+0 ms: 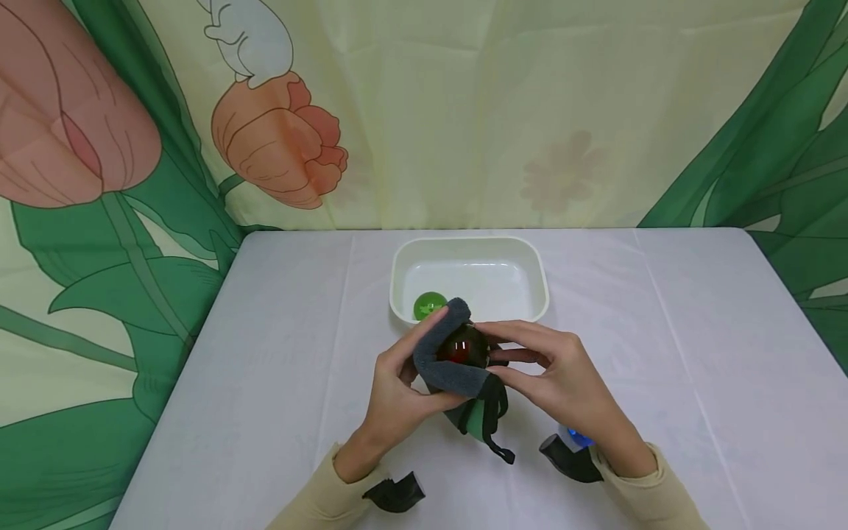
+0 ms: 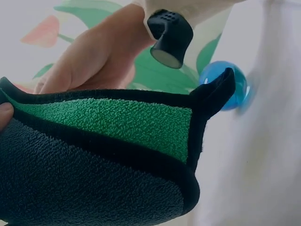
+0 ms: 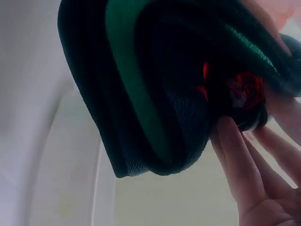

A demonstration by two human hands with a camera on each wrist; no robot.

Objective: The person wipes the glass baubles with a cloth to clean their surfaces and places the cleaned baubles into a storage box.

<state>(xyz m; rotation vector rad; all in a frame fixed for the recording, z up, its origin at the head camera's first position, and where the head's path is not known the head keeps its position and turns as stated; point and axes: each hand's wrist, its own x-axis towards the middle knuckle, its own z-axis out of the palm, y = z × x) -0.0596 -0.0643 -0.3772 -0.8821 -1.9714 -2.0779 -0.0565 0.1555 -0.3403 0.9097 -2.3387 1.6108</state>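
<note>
Flower-printed fabric [image 1: 430, 110] hangs behind a white-covered desk [image 1: 271, 368], above which, near a white tray [image 1: 490, 283] containing a green ball [image 1: 429, 302], the left hand [image 1: 394, 397] grips a grey-and-green cloth [image 1: 453, 377] folded partly around a dark glossy ball [image 1: 466, 344] that the right hand [image 1: 559, 364] pinches.

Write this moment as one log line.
left hand: holds gray-green towel; right hand: holds red ball; green ball: in white tray; blue ball: on tablecloth

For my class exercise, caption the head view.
Left grip holds a folded cloth, right grip a dark ball within it; behind, a white tray holds a green ball.
</note>
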